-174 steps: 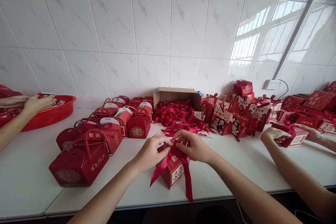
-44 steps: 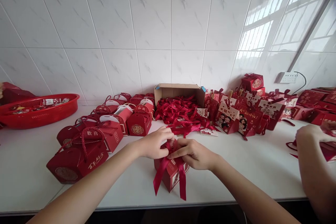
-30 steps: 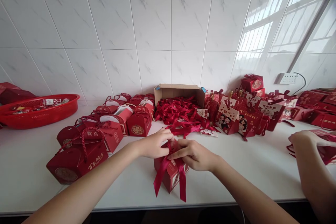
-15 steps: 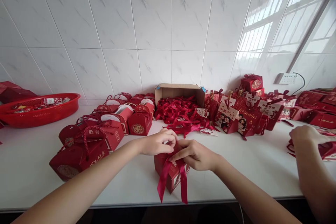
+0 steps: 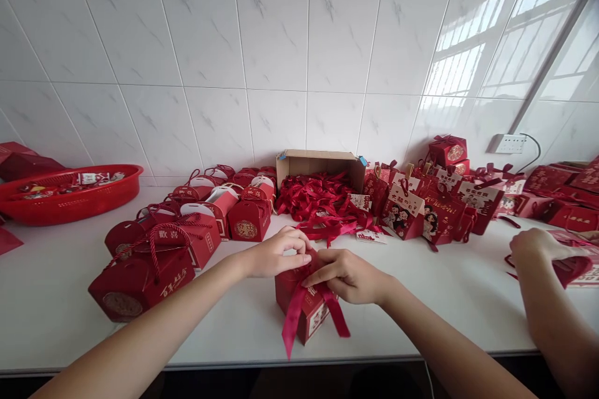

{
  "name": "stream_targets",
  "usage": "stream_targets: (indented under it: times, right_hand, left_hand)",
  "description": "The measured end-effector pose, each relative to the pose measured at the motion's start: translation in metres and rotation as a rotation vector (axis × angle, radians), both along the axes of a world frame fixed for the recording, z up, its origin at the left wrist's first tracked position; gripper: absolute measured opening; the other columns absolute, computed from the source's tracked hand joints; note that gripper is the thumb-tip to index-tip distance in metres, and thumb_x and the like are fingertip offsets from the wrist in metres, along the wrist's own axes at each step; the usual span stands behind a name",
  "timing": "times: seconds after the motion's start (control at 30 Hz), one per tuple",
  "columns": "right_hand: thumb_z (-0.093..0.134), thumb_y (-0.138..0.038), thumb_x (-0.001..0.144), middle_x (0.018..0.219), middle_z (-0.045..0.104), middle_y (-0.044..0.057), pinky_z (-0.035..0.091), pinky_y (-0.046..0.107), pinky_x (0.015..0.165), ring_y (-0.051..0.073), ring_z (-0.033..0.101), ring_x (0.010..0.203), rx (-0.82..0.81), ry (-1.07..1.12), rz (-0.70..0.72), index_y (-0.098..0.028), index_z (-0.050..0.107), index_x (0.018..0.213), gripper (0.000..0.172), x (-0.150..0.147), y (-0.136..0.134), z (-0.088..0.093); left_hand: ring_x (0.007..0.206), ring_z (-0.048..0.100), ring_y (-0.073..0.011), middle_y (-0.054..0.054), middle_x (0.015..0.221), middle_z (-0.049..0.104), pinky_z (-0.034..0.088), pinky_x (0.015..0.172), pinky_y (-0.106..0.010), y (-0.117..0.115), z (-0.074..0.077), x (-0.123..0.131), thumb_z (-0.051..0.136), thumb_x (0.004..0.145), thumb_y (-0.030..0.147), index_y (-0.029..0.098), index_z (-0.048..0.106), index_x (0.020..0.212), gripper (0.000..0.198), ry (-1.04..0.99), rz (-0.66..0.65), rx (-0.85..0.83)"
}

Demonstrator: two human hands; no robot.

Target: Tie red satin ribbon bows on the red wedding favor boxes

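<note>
A small red gift box (image 5: 304, 312) stands on the white counter (image 5: 421, 305) near its front edge. A dark red ribbon (image 5: 294, 318) is wrapped over its top, and two tails hang down the front. My left hand (image 5: 276, 252) and my right hand (image 5: 346, 274) meet on top of the box. Both have their fingers pinched on the ribbon at the knot.
Red handled gift boxes (image 5: 159, 255) crowd the left. An open cardboard box (image 5: 321, 165) spills ribbons (image 5: 322, 199) at the back. Printed red boxes (image 5: 435, 209) line the right. A red basin (image 5: 70, 190) sits far left. Another person's hand (image 5: 538, 246) works at the right edge.
My fingers have kept working the ribbon on the box top. The right tail has swung outward. The other person's hand at the right has shifted slightly left.
</note>
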State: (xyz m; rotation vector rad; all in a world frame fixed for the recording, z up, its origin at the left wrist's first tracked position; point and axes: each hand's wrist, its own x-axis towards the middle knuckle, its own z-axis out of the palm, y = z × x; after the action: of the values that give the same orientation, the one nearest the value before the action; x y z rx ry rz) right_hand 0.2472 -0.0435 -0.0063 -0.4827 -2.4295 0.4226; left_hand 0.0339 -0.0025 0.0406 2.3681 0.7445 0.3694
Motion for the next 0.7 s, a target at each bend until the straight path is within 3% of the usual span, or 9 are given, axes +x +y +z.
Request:
stream_targets:
  times: [0.23, 0.47, 0.57, 0.7]
  right_hand:
    - [0.038, -0.001, 0.079, 0.092, 0.06, 0.008, 0.045, 0.026, 0.064, 0.014, 0.054, 0.075, -0.011, 0.106, 0.01, -0.018, 0.07, 0.104, 0.044, -0.001, 0.001, -0.003]
    - [0.041, -0.004, 0.077, 0.081, 0.056, 0.005, 0.041, 0.026, 0.06, 0.014, 0.049, 0.068, -0.02, 0.138, -0.056, -0.018, 0.067, 0.09, 0.031, 0.001, 0.001, -0.009]
    - [0.047, -0.006, 0.077, 0.074, 0.051, -0.001, 0.038, 0.024, 0.056, 0.011, 0.044, 0.06, -0.2, 0.277, -0.084, -0.019, 0.053, 0.091, 0.02, 0.001, -0.001, -0.012]
    - [0.053, -0.011, 0.081, 0.073, 0.049, -0.004, 0.037, 0.022, 0.055, 0.009, 0.043, 0.058, -0.514, 0.456, -0.08, -0.022, 0.036, 0.091, 0.022, -0.002, -0.004, -0.012]
  left_hand:
    - [0.106, 0.051, -0.022, -0.004, 0.101, 0.062, 0.04, 0.095, -0.035, -0.014, -0.024, 0.005, 0.054, 0.084, 0.03, 0.021, 0.039, 0.067, 0.024, -0.233, 0.134, -0.007]
    - [0.102, 0.055, -0.0211, -0.004, 0.098, 0.063, 0.043, 0.092, -0.032, -0.019, -0.032, 0.013, 0.054, 0.081, 0.027, 0.021, 0.034, 0.062, 0.028, -0.341, 0.191, -0.079]
    - [0.102, 0.055, -0.0203, -0.004, 0.099, 0.063, 0.043, 0.092, -0.032, -0.019, -0.034, 0.01, 0.056, 0.082, 0.029, 0.021, 0.036, 0.064, 0.028, -0.34, 0.187, -0.108]
    - [0.098, 0.056, -0.0193, -0.003, 0.098, 0.063, 0.044, 0.089, -0.031, -0.018, -0.039, 0.006, 0.059, 0.081, 0.03, 0.021, 0.034, 0.064, 0.032, -0.368, 0.177, -0.125]
